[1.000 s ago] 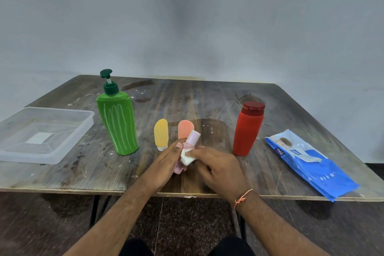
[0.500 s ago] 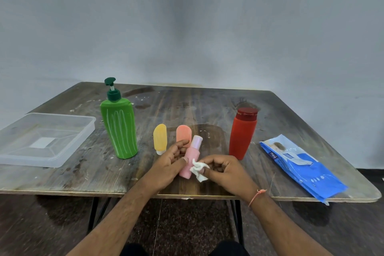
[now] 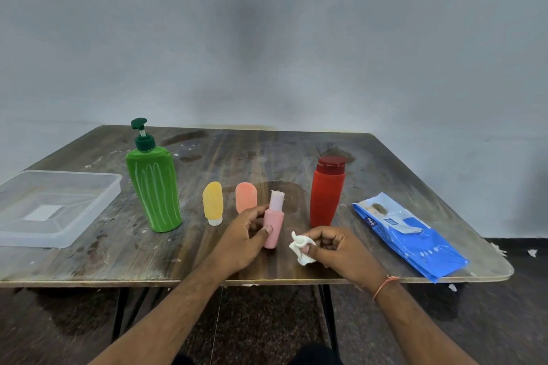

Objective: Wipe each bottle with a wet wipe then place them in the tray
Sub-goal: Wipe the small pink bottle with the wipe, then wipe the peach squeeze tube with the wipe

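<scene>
My left hand (image 3: 241, 238) grips a small pink bottle (image 3: 274, 224) upright near the table's front edge. Just to its right my right hand (image 3: 336, 249) pinches a crumpled white wet wipe (image 3: 300, 247), a little apart from the bottle. Behind them stand a yellow tube (image 3: 213, 205) and an orange tube (image 3: 246, 195), partly hidden by my left hand. A tall green pump bottle (image 3: 152, 187) is at the left, a red bottle (image 3: 326, 192) at the right. The clear plastic tray (image 3: 98, 210) lies at the far left with nothing in it.
A blue pack of wet wipes (image 3: 412, 234) lies at the right, close to the table's front right corner. The worn wooden table (image 3: 267, 151) backs onto a grey wall. The tray overhangs the left edge of view.
My right hand has drawn the wipe off the pink bottle and moved it to the right. The left hand has stood the bottle more upright.
</scene>
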`<state>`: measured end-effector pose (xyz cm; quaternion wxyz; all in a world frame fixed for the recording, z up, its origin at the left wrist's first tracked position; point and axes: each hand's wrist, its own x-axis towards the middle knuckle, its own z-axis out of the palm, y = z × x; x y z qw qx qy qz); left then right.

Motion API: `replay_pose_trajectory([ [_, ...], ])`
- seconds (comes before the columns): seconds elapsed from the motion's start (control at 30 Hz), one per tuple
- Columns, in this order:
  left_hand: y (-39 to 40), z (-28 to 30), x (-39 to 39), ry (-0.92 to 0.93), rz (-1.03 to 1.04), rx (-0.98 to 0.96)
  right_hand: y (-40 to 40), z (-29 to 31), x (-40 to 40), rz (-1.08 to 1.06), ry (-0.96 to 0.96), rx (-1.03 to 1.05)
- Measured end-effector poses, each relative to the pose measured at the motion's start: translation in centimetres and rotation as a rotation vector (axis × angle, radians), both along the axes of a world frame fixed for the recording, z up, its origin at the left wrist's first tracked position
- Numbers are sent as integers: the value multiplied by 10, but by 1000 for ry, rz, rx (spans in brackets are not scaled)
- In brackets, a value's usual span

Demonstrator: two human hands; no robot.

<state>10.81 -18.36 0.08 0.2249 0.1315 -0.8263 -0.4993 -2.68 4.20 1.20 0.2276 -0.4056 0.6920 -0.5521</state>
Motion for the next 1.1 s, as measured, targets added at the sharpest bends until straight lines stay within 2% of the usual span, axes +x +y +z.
replay_pose_trajectory([
  [0.23,20,3,-45,41,37,-35,3,-4,-1,6,27,-28],
  [0.53,17,1,-65,48,18,-92,0,-10,-7,18,52,-46],
  [0.9,21,1,-58,100,-3,20,0,-8,-5,1,78,-41],
  [1.1,30,2,-40,162,76,77,0,-7,-3,-10,55,-42],
])
